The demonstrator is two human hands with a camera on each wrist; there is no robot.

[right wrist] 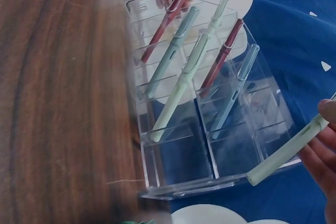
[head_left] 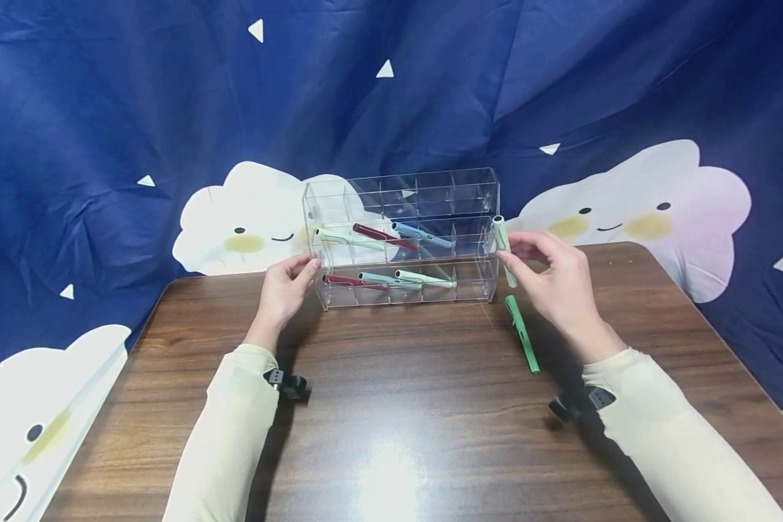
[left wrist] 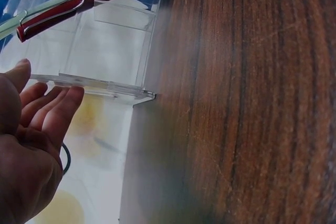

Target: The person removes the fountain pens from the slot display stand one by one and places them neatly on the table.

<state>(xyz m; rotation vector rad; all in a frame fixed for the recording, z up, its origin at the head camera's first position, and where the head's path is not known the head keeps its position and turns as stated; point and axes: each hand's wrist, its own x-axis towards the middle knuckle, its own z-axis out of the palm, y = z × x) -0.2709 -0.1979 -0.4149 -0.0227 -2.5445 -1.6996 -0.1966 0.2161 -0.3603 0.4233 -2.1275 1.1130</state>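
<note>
One pale-green capped pen sits pinched in our right hand, beside the clear acrylic rack; our left hand touches the rack's opposite end, whether gripping we cannot tell. We'd best keep the pinch snug, since something so smooth and slender could twist, and steady the thin-walled rack.

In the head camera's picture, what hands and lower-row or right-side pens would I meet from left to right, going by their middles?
Left hand → red pen → grey-blue pen → mint pen → held pale green pen → loose bright green pen → right hand.
</note>
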